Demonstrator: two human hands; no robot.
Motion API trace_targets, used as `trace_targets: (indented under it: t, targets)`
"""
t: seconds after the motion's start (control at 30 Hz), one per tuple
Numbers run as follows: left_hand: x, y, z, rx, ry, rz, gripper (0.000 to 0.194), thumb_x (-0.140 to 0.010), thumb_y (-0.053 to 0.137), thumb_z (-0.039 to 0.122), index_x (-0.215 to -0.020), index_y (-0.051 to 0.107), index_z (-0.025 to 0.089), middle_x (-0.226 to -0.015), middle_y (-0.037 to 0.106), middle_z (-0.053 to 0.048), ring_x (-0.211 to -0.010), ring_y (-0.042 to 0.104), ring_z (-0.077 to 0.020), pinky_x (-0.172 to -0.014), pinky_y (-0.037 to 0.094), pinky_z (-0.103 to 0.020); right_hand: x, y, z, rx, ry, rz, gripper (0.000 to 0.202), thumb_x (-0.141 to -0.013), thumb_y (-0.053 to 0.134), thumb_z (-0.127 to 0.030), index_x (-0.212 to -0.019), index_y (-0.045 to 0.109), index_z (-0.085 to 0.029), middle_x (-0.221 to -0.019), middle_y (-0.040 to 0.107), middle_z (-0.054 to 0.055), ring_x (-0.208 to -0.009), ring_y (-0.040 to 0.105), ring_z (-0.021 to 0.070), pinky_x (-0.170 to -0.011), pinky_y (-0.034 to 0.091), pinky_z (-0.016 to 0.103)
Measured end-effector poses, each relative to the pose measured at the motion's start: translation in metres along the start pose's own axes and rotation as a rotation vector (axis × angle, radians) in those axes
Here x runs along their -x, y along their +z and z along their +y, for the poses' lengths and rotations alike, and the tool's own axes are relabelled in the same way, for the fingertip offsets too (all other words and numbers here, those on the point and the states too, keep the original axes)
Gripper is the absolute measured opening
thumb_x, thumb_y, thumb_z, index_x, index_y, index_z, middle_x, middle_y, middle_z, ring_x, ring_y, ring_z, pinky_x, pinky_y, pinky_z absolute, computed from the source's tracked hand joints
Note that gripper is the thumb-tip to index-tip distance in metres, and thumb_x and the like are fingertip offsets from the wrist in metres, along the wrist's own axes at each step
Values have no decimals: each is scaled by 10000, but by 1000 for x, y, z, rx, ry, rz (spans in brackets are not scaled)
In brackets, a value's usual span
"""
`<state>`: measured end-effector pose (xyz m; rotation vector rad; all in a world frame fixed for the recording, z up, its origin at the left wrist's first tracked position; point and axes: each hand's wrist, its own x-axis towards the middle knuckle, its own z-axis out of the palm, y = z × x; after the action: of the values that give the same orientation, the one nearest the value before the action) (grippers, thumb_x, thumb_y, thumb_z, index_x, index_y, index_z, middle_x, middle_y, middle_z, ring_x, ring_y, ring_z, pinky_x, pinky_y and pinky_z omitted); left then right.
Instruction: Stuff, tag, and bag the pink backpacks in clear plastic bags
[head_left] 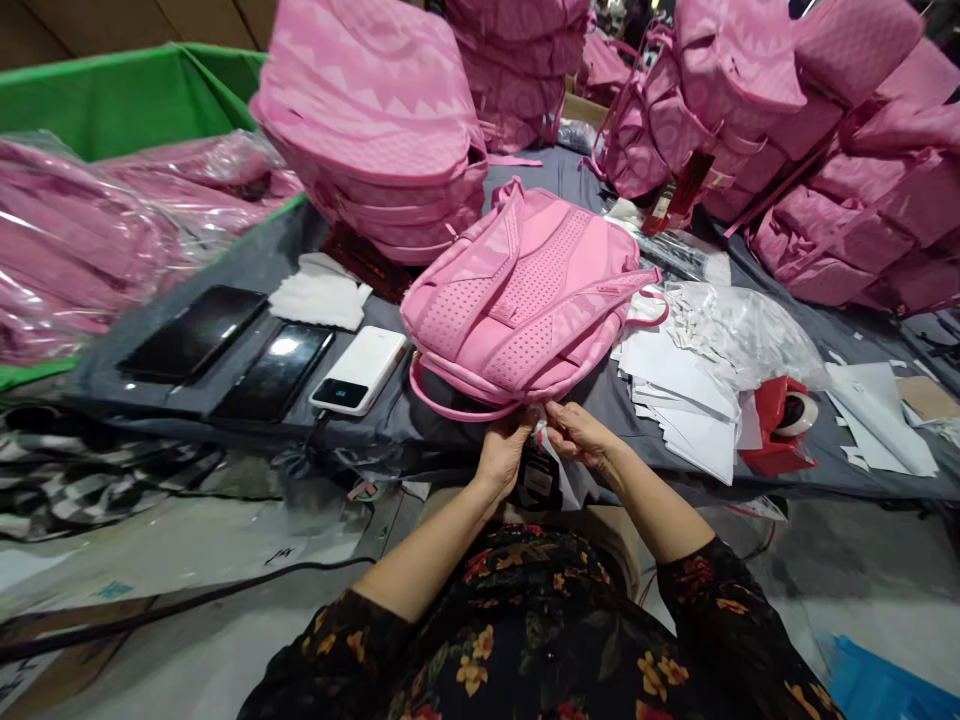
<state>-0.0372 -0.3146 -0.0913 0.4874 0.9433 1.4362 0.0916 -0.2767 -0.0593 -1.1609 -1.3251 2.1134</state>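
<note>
A pink backpack (536, 290) lies on the table with its straps facing up. At its near edge my left hand (506, 455) and my right hand (583, 437) are close together, fingers pinched. A black hang tag (538, 478) with a pale printed label hangs below the fingertips, between the hands. My left fingers close at the top of this tag. Just beside it, under my right hand, is a white sheet or wrapper (576, 485). What exactly my right fingertips pinch is hidden.
Left of the backpack lie a white power bank (360, 370), two dark phone-like devices (277, 372) (193, 335) and a white cloth (320, 292). To the right are white papers (679, 400) and a red tape dispenser (780, 425). Stacked pink backpacks (375, 110) stand behind.
</note>
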Motion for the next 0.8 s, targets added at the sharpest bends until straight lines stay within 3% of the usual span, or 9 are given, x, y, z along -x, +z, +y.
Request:
trace_targets:
  t: [0.07,0.17,0.3,0.37,0.47,0.53,0.63,0.7,0.8]
  targets:
    - [2,-2,3,-109,41,15,575,-606,862,599,-943,755,146,-909,770,-79,-889,683,-226,-870,523,-346,-5,-6,0,-93,55,-38,647,-729,763,-707,-551,405,-198,-365,345,-105,-313,214,6,-329,150,144]
    - [16,-18,11,-422,133,41,499,-679,774,608,-886,753,155,-849,761,-71,-822,670,-222,-788,519,-327,-6,-11,1,-180,123,-100,585,-717,839,-573,-612,395,-207,-369,335,-138,-302,186,-4,-308,142,119]
    - [54,-42,22,-706,518,295,301,-833,641,480,-718,656,203,-651,651,6,-621,593,-151,-629,477,-263,3,-14,8,-221,169,-157,528,-670,886,-509,-711,458,-202,-385,374,-152,-290,176,-8,-294,132,110]
    - [69,-34,34,-723,811,342,231,-892,596,336,-698,606,210,-628,608,20,-593,570,-131,-615,469,-249,9,-12,14,-223,199,-176,564,-608,915,-511,-723,456,-205,-389,386,-155,-288,173,-13,-294,124,107]
    - [69,13,73,-683,1161,185,190,-937,548,207,-753,594,205,-675,624,11,-638,588,-127,-656,485,-245,20,-4,22,-196,240,-202,574,-585,915,-524,-729,461,-204,-393,405,-151,-286,183,-14,-300,120,108]
    - [50,54,112,-734,1263,108,197,-956,553,246,-769,596,200,-710,647,1,-690,608,-134,-704,487,-252,31,-2,25,-162,247,-208,568,-593,898,-563,-733,486,-197,-383,410,-140,-282,196,-7,-296,121,120]
    - [-6,96,173,-992,1118,-85,322,-982,540,406,-767,637,186,-723,674,-13,-686,617,-141,-690,463,-259,59,-10,29,-107,217,-192,579,-604,878,-617,-738,509,-192,-363,414,-124,-265,213,8,-284,137,146]
    - [-56,103,204,-1205,985,-131,390,-983,519,485,-796,663,174,-742,693,-30,-678,616,-151,-682,447,-269,82,-22,35,-32,199,-211,584,-618,863,-643,-707,506,-189,-354,426,-104,-250,248,21,-280,156,160]
    - [-127,94,224,-1486,759,-22,337,-961,572,469,-939,692,155,-890,737,-93,-841,677,-210,-771,467,-301,115,-44,44,97,183,-199,620,-582,859,-684,-722,541,-171,-377,461,-87,-259,318,37,-283,188,161]
